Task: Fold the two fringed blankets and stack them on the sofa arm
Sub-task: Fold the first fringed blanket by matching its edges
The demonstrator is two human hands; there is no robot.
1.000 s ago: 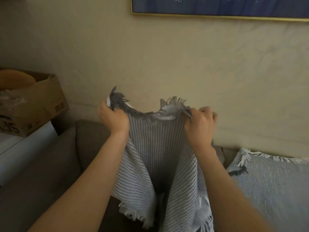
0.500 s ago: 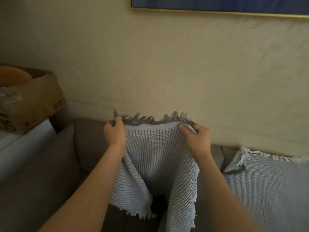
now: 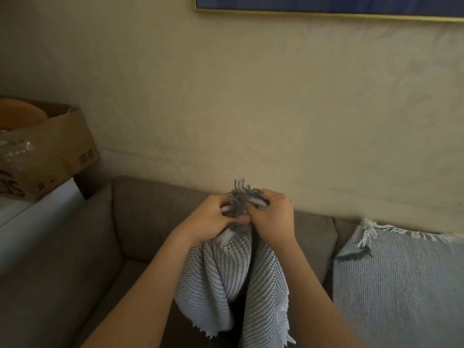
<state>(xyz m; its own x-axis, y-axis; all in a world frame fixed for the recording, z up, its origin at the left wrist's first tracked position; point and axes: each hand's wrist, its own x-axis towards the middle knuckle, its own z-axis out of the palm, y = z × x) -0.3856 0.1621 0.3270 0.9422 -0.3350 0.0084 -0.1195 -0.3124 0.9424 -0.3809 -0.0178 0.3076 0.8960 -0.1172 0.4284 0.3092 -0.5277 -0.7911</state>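
**Both hands bunch the striped blanket's top edge over the sofa**

At the far left a cardboard box (image 3: 57,146) sits on a white worktop (image 3: 37,214), with something orange and some clear plastic showing in its open top. Just right of it lies the grey sofa arm (image 3: 57,267), bare of blankets, and beyond that the sofa back (image 3: 155,217) runs along the beige wall (image 3: 251,96).

In the middle, the left hand (image 3: 209,221) and the right hand (image 3: 275,217) meet in front of the sofa back, knuckles almost touching. Each grip is clamped on the gathered top edge of the striped blanket (image 3: 223,277): fingers curl into the cloth, and a tuft of dark grey fringe (image 3: 241,197) sticks up between the two hands. From there the blanket hangs in two loose folds between the forearms, above the seat, with its pale fringed lower edge ragged near the bottom of the view.

To the right, the pale blue blanket (image 3: 401,285) lies spread over the sofa, apart from the hands, with a white fringe along its top edge and one corner folded over. A gold-framed picture (image 3: 326,6) hangs high on the wall above it.
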